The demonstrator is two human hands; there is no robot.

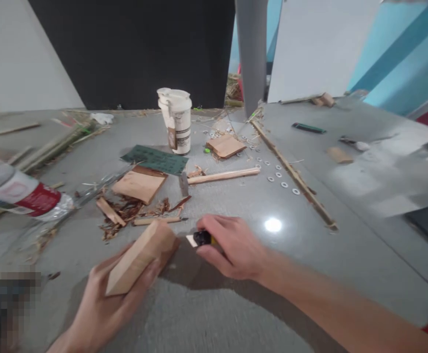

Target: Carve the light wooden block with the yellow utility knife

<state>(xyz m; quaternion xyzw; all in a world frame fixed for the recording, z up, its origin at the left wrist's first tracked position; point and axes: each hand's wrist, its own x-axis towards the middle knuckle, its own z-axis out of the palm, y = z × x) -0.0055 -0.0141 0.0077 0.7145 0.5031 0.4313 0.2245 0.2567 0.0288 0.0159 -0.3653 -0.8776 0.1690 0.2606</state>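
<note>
My left hand (107,289) is wrapped round a pale wooden block (140,257), which points up and away to the right. Closed around a utility knife (203,239) is my right hand (232,245); the short blade sticks out to the left, a little apart from the block's far end. Much of the knife's handle is hidden in the fingers. Just beyond the block lie brown bark shavings (125,211), a thin pencil-like wooden stick (158,221) with a dark tip, and a flat piece of wood (140,184).
A green sheet (155,158) lies before a white lidded cup (180,122). Several washers (284,185) are scattered near another flat wood piece (226,145) and a peeled stick (224,175). A long thin strip (294,174) runs along the right. A plastic bottle (33,193) lies at left.
</note>
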